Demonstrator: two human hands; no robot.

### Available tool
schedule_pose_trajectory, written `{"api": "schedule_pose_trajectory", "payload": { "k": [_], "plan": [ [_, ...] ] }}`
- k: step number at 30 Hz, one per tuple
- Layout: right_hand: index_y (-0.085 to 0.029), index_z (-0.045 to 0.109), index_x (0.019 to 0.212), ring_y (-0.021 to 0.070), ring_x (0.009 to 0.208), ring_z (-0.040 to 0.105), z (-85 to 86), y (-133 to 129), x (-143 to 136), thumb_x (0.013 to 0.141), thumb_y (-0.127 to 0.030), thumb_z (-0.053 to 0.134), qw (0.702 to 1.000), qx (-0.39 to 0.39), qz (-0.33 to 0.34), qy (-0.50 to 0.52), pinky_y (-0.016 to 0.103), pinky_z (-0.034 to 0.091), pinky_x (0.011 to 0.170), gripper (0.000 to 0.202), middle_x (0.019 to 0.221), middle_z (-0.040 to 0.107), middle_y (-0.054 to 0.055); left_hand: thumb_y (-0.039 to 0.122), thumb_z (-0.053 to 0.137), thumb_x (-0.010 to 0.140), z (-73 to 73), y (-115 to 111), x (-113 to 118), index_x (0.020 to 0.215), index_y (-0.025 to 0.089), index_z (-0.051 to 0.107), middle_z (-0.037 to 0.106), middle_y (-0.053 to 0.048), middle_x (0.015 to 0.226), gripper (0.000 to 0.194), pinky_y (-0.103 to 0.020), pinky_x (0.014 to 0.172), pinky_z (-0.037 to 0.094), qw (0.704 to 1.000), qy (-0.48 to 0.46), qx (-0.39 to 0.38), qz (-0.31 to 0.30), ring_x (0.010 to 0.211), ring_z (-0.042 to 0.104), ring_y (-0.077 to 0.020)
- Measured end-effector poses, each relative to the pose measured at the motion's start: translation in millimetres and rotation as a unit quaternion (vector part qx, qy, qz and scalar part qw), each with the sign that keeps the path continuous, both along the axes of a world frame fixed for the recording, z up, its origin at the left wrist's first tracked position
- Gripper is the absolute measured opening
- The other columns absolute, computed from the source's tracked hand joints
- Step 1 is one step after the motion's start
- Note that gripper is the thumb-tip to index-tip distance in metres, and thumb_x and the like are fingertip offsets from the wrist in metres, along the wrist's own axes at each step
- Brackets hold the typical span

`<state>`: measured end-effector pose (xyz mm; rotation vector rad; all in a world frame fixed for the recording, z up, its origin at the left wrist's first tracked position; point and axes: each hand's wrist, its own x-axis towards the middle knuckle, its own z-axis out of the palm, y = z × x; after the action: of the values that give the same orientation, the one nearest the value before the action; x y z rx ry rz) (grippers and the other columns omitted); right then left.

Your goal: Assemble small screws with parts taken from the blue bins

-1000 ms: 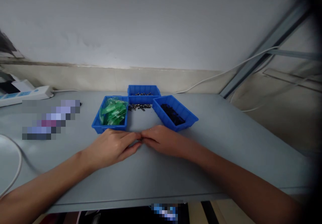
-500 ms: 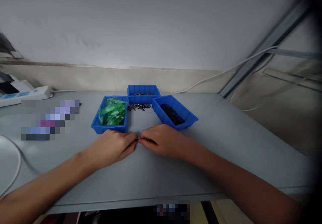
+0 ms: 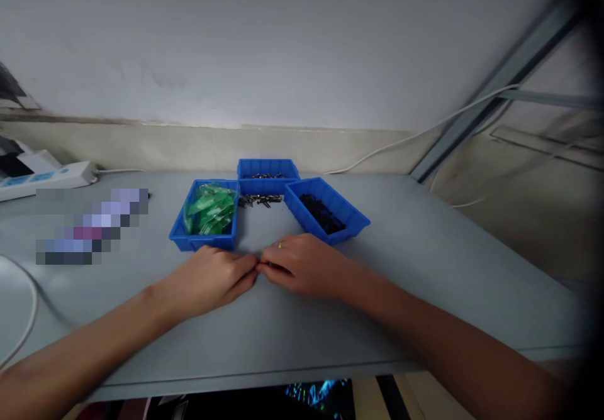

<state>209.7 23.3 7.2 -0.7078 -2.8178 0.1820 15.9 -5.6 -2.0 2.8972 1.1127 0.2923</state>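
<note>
My left hand and my right hand meet fingertip to fingertip over the grey table, just in front of the blue bins. Both are pinched closed on something too small and hidden to make out. A blue bin with green plastic packets stands beyond my left hand. Behind my right hand is a slanted blue bin holding small black parts. Small metal pieces lie loose between the bins, before a third blue bin with similar pieces.
A white power strip sits at the back left, with a blurred-out object in front of it. A white cable curves at the left edge. A metal frame post rises at the back right.
My fingertips have drawn closer together, and the dark bit seen between them before is now hidden. The bins and loose pieces have stayed in place.
</note>
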Motion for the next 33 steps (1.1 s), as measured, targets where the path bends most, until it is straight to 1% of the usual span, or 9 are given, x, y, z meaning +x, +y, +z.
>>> {"api": "schedule_pose_trajectory", "payload": {
  "k": [4,9,15,18,20,23,27,33],
  "plan": [
    [-0.016,0.057,0.074,0.012,0.061,0.052,0.5,0.6,0.2,0.085,-0.025,0.045,1.0,-0.005,-0.011,0.001,0.025,0.03,0.057,0.019,0.067,0.059,0.001,0.025,0.037,0.089,-0.1,-0.3,-0.7,0.076,0.016,0.057,0.061,-0.001,0.063,0.025,-0.025,0.047,0.035,1.0,0.009,0.009,0.008,0.054,0.058,-0.0138],
    [-0.016,0.057,0.081,0.0133,0.066,0.054,1.2,1.7,1.1,0.087,-0.025,0.043,1.0,-0.015,-0.023,0.007,0.024,0.032,0.06,0.018,0.073,0.061,0.003,0.025,0.037,0.088,1.9,-1.0,0.4,0.079,0.016,0.058,0.062,-0.001,0.065,0.024,-0.024,0.048,0.037,1.0,0.019,0.008,0.02,0.055,0.06,-0.0146],
    [-0.016,0.057,0.081,0.0133,0.065,0.055,0.1,4.8,3.5,0.086,-0.025,0.043,0.999,-0.022,-0.024,-0.015,0.025,0.033,0.059,0.017,0.072,0.062,0.002,0.028,0.038,0.088,3.2,-0.8,-0.4,0.082,0.017,0.057,0.06,-0.001,0.059,0.024,-0.024,0.047,0.036,0.998,0.035,0.013,0.058,0.053,0.059,-0.0152],
    [-0.016,0.058,0.08,0.0135,0.065,0.054,-2.5,6.1,3.6,0.087,-0.027,0.043,0.999,-0.03,-0.024,-0.027,0.025,0.034,0.06,0.02,0.072,0.062,0.002,0.029,0.039,0.088,4.5,-0.6,-1.5,0.086,0.017,0.057,0.061,0.0,0.061,0.022,-0.024,0.047,0.037,0.997,0.015,0.019,0.07,0.055,0.06,-0.0156],
    [-0.016,0.058,0.081,0.0136,0.066,0.055,-3.9,6.1,3.0,0.088,-0.027,0.042,0.999,-0.042,-0.02,-0.025,0.025,0.035,0.061,0.021,0.074,0.063,0.003,0.029,0.038,0.088,5.6,-1.0,-1.8,0.088,0.017,0.058,0.06,0.0,0.061,0.023,-0.024,0.047,0.038,0.998,-0.008,0.021,0.064,0.055,0.06,-0.0153],
    [-0.016,0.059,0.084,0.0134,0.067,0.056,-4.4,5.0,1.8,0.088,-0.024,0.042,0.998,-0.061,-0.012,-0.013,0.025,0.037,0.062,0.019,0.077,0.064,0.003,0.029,0.037,0.09,6.2,-2.4,-1.5,0.091,0.016,0.058,0.06,0.0,0.063,0.024,-0.023,0.049,0.041,0.998,-0.043,0.019,0.031,0.056,0.06,-0.0142],
    [-0.015,0.059,0.08,0.0134,0.069,0.057,-2.3,3.4,0.8,0.086,-0.018,0.044,0.997,-0.076,-0.01,-0.012,0.024,0.038,0.063,0.017,0.077,0.065,0.004,0.028,0.036,0.091,4.1,-3.4,-1.6,0.095,0.016,0.057,0.062,0.0,0.065,0.025,-0.022,0.051,0.042,0.998,-0.062,0.022,-0.007,0.057,0.06,-0.0127],
    [-0.015,0.059,0.078,0.0125,0.067,0.056,-1.3,3.7,0.3,0.085,-0.017,0.045,0.997,-0.08,-0.004,-0.014,0.023,0.037,0.062,0.015,0.076,0.064,0.003,0.027,0.037,0.091,2.6,-3.2,-2.5,0.096,0.015,0.058,0.062,-0.001,0.066,0.025,-0.023,0.052,0.043,0.996,-0.077,0.028,-0.021,0.059,0.06,-0.0131]
  ]
}}
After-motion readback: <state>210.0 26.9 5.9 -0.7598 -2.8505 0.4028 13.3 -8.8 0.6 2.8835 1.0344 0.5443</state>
